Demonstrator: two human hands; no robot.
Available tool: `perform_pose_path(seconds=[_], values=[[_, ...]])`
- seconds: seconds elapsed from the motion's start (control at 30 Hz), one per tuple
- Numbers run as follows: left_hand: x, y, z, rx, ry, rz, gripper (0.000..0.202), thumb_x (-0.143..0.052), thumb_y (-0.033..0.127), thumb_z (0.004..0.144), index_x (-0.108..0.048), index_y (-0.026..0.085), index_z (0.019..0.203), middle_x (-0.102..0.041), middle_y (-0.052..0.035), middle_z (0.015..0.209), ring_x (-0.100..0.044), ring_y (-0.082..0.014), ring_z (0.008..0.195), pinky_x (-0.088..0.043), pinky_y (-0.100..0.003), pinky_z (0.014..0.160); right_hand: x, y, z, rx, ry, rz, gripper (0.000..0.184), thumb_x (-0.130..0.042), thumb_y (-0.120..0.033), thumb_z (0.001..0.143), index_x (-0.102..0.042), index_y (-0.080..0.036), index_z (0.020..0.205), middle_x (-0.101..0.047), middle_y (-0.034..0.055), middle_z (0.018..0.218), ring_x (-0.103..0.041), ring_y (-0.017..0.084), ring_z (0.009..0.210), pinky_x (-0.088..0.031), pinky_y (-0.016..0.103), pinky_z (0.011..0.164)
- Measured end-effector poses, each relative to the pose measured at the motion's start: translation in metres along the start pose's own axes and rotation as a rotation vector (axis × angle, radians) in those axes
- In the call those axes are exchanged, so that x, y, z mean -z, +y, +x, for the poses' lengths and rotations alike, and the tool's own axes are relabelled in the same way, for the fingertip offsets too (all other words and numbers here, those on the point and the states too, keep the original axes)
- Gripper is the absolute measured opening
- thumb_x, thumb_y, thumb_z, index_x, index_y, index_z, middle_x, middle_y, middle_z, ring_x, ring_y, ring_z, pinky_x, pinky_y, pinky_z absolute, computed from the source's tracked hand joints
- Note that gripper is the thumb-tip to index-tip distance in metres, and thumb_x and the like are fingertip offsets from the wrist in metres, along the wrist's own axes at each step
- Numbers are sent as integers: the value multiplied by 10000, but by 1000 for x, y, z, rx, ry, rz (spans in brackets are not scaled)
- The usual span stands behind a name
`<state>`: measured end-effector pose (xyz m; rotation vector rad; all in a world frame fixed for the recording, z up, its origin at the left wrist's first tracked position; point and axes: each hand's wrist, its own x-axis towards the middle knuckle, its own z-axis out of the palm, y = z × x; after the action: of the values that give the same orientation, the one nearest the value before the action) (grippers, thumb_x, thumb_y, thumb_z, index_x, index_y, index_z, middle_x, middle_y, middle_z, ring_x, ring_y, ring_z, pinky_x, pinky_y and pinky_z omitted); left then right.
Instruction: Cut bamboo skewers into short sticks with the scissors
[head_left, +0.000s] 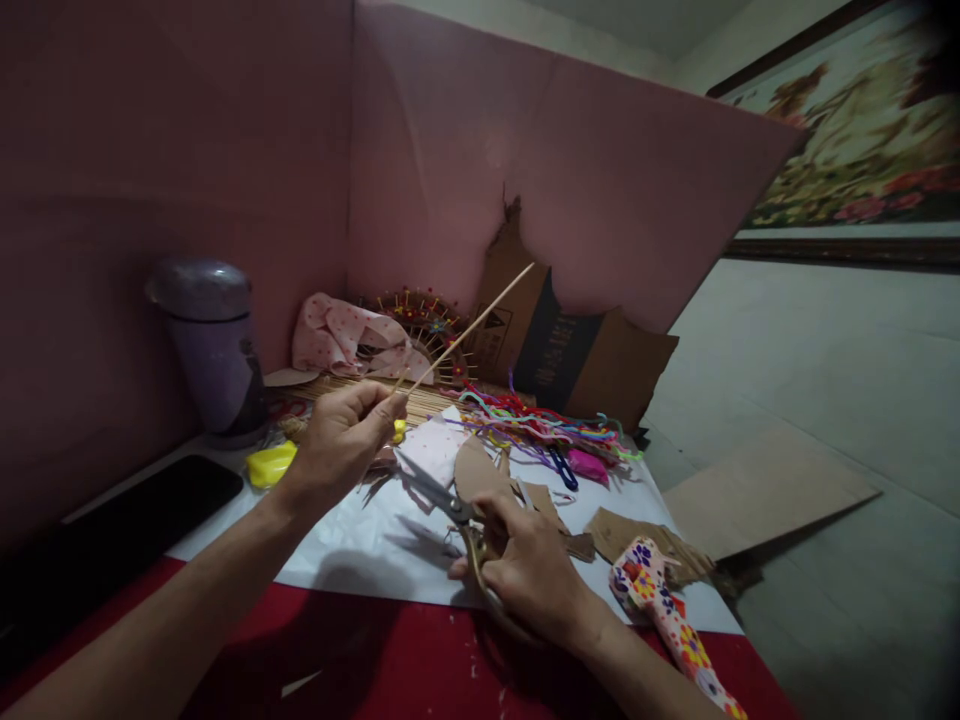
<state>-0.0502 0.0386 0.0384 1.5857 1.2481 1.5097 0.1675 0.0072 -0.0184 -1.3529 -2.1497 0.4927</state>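
Note:
My left hand [341, 440] is closed in a pinch on a thin wooden stick [480, 318] that slants up and to the right above the table. My right hand [529, 570] is wrapped round the handles of a pair of scissors [442, 500], whose blades point up and left and lie low over the white sheet [352, 550]. Brown cardboard cut-outs [480, 470] lie just beyond the right hand. A pale pink paper piece [435, 445] sits between the two hands.
A purple lidded container [214, 345] stands at the back left, with a black phone [127, 515] in front of it. Coloured cords [540, 425], a bundle of sticks [420, 400], a yellow object [271, 465], a cardboard box [570, 350] and a flower-patterned tool [671, 620] crowd the table.

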Motion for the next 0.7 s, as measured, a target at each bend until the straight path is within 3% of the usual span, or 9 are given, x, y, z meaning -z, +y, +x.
perform_pose_path(seconds=[0.17,0.33,0.47,0.57,0.7], values=[[-9,2,-5,119,-177,-108,274,-553,406,782,-512,154,682,-339,77,475,-284,-50,398,-257,-178,382,-3,-3,-5,143,-63,-129,464,-601,-93,650,-566,-167,1107,-663,60,1005,-610,183,896,-459,263,790],[-15,1,-11,-24,-237,21,285,-519,383,813,-488,153,647,-352,60,529,-286,-59,457,-216,-185,396,-3,-5,-6,305,40,-218,324,-584,-113,737,-591,-200,1049,-651,59,1011,-583,201,938,-450,326,834],[-19,1,-16,-140,-249,274,352,-483,373,839,-426,162,564,-321,60,518,-275,-65,476,-218,-202,436,4,-5,-5,414,350,-238,205,-537,-92,795,-623,-196,949,-642,75,943,-580,205,885,-452,348,789],[-23,-2,-19,-277,-260,513,348,-479,351,847,-479,156,559,-376,53,488,-307,-69,461,-236,-218,470,14,-5,-5,461,613,-269,201,-545,-98,809,-616,-195,971,-644,85,996,-561,224,949,-427,396,853],[-29,-10,-25,-498,-220,742,337,-481,343,851,-554,152,583,-482,25,479,-377,-76,443,-263,-226,495,24,-6,-4,476,729,-429,327,-592,-136,803,-569,-203,1122,-626,97,1151,-489,274,1109,-349,467,946]])
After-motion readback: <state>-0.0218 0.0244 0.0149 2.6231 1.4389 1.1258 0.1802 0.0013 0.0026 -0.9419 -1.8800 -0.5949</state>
